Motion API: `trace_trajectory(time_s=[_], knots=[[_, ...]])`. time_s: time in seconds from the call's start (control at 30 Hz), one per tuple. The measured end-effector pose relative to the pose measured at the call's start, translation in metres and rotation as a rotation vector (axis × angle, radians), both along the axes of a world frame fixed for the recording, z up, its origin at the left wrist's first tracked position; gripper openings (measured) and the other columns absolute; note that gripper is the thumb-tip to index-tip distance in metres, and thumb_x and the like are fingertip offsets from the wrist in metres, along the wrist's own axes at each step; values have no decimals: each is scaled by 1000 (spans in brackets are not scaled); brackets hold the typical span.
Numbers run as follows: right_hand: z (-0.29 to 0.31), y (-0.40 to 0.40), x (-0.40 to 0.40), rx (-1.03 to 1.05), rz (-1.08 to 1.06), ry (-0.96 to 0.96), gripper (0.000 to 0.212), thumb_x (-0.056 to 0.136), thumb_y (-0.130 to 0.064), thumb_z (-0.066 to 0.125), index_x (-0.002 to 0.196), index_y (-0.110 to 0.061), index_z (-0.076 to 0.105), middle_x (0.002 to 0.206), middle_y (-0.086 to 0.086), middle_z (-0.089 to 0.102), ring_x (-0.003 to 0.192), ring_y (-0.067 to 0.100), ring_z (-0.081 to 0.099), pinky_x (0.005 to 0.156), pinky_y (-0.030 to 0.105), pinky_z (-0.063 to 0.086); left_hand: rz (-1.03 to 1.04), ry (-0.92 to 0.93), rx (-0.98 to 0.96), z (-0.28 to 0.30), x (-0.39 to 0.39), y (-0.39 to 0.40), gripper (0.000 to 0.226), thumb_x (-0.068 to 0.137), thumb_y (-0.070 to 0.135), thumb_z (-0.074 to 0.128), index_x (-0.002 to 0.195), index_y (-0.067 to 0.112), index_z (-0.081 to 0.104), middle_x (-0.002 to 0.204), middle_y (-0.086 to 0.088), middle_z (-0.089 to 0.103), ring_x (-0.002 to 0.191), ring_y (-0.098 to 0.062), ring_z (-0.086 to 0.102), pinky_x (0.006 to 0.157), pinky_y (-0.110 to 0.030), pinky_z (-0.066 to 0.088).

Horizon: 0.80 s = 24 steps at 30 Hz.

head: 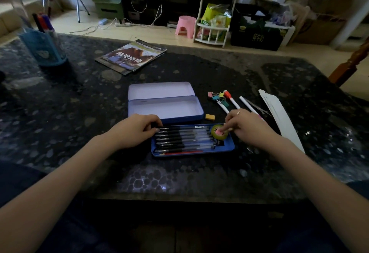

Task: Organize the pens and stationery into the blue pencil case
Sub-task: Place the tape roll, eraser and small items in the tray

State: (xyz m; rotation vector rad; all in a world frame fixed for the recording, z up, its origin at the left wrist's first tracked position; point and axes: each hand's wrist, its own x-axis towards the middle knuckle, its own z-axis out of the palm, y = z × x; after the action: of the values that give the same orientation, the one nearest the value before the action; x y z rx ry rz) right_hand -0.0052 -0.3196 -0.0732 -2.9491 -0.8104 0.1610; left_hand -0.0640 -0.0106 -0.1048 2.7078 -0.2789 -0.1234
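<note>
A blue tin pencil case lies open at mid-table, its lid flat behind it. In front of it sits a blue tray holding several black pens and a red pencil. My left hand rests on the tray's left end, fingers curled over the pen tips. At the tray's right end my right hand pinches a small pink piece on top of a green round tape roll. A yellow eraser, coloured binder clips and white pens lie to the right.
A white folded sheet and thin scissors lie at the right. A booklet rests further back, and a blue pen holder stands far left. A wooden chair is beside the table's right edge.
</note>
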Motion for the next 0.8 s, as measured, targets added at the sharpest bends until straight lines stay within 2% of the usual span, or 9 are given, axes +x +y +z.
trace_trajectory(time_s=[0.07,0.13,0.23,0.4,0.5,0.7,0.8], knots=[[1,-6,6,82,-81,-54,42,89,-3,50,116,-33,65,122,-7,57,113,13,51,91,39,47,3,3,-7,1,0,0,16,93,28,53,108,29,58,68,7,56,63,-5,53,59,-22,42],[0,-13,13,-20,-113,-88,43,90,-13,53,128,-33,55,133,-8,53,124,16,45,97,44,44,6,0,-22,1,0,0,17,92,34,53,107,29,59,67,8,55,62,-5,53,58,-22,41],[-6,-19,17,-158,-114,15,52,88,-32,60,137,-34,43,144,-11,42,133,19,35,104,51,36,-4,20,-50,2,0,-1,21,89,44,53,104,30,59,67,6,58,60,-6,55,57,-22,42],[-10,-14,12,-174,-85,8,50,91,-37,55,138,-41,39,147,-12,37,136,19,29,105,49,29,-10,44,-113,3,-1,-3,27,86,46,57,108,31,58,70,4,59,63,-8,56,58,-19,41],[-10,-13,10,-142,-71,-15,42,92,-38,53,134,-39,46,144,-13,41,134,17,32,102,44,32,-20,35,-105,3,0,-3,25,87,38,59,110,29,58,69,5,59,62,-6,56,56,-15,39],[-6,-13,9,-34,-27,-149,38,86,-33,61,124,-30,58,126,-9,59,121,14,48,98,37,41,-33,23,-71,2,0,-3,23,88,33,60,111,29,58,69,6,58,63,-7,56,58,-17,43],[1,-9,3,153,-23,-111,37,84,-25,65,121,-26,61,113,-8,63,104,11,55,88,28,44,-36,14,-64,2,1,-3,23,88,32,60,111,29,58,69,7,57,63,-6,55,58,-17,42]])
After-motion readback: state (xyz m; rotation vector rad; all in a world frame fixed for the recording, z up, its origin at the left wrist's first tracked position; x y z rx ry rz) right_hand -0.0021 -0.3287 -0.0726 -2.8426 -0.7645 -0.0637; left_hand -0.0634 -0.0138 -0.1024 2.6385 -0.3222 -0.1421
